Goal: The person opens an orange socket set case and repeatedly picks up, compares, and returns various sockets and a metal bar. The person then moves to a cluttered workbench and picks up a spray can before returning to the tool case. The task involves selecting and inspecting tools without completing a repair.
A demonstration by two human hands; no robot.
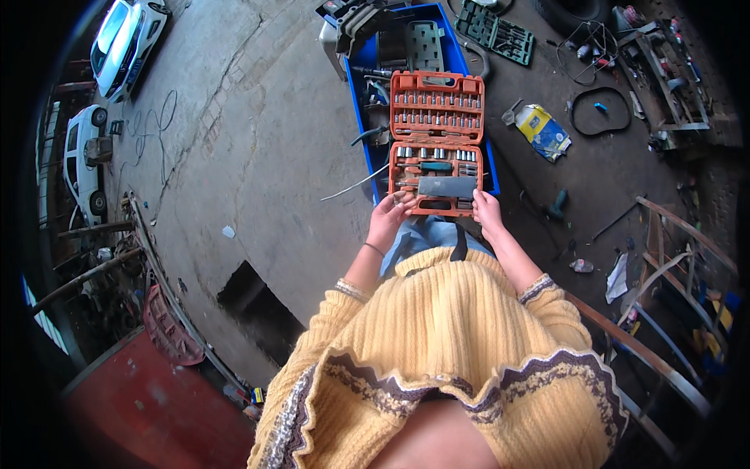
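Two bare hands work at the near edge of an open orange plastic tool case, which rests across a long blue plastic bin. The left hand is half-curled at the case's near left corner (whether it grips anything small, I cannot tell). The right hand pinches the right end of a flat grey rectangular slab, just nearer than a teal-handled screwdriver.
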